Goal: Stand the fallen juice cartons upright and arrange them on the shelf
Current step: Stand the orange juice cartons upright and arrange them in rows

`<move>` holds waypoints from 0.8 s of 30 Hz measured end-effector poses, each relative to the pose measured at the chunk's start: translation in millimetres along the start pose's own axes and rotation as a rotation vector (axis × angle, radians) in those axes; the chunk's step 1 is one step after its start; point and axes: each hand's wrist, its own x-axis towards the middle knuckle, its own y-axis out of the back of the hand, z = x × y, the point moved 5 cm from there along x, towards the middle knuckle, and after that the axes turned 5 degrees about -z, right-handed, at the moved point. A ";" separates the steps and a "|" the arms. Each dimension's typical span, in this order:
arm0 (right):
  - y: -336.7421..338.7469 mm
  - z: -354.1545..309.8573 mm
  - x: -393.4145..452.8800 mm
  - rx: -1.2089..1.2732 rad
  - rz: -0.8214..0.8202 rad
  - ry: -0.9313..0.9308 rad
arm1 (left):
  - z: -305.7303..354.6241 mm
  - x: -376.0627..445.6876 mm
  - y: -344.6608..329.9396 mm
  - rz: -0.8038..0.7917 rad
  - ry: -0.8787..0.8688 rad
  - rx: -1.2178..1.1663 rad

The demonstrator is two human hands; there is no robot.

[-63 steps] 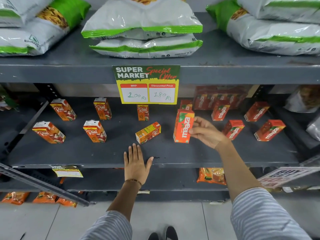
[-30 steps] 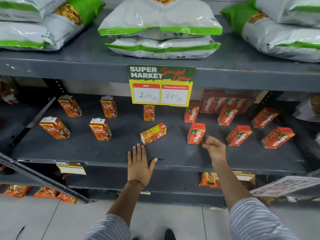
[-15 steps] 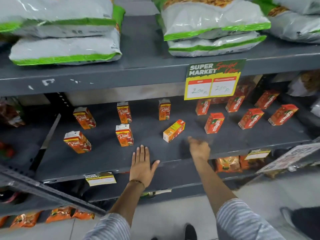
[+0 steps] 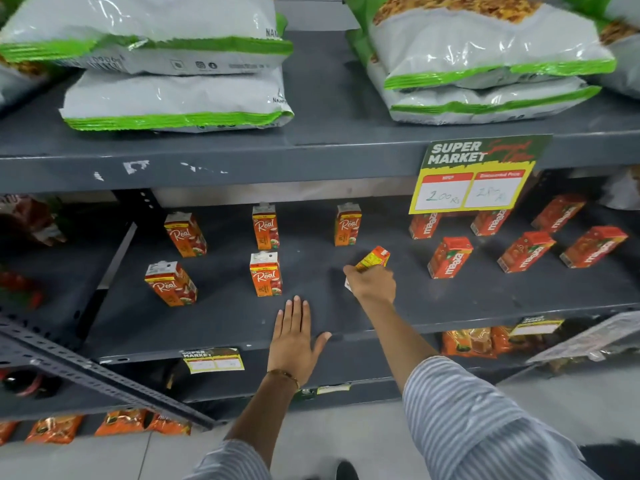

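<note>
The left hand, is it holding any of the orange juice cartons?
No, the left hand lies flat and empty on the grey metal shelf.

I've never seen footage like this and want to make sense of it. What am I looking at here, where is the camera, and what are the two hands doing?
There is no machine: a person wears one wide-angle camera on the head, looking down at their own arms in striped sleeves. It faces a grey store shelf.

The left hand lies flat and open on the shelf's front edge, holding nothing. The right hand is closed on a tilted carton, the one that is not upright.

Five "Real" juice cartons stand on the left part of the shelf, and orange-red "Maaza" cartons stand on the right. A yellow price sign hangs from the shelf above, where large white and green bags lie stacked.
</note>
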 end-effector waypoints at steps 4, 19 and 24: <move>12.1 3.5 -0.3 -0.089 0.055 0.047 | -2.2 0.9 -2.8 0.012 0.012 0.015; 30.1 35.1 1.3 -0.130 0.060 0.328 | 0.4 0.2 -2.4 0.030 0.039 0.007; 36.9 41.2 18.5 0.014 -0.007 0.093 | -0.8 1.6 -3.9 0.018 0.034 0.043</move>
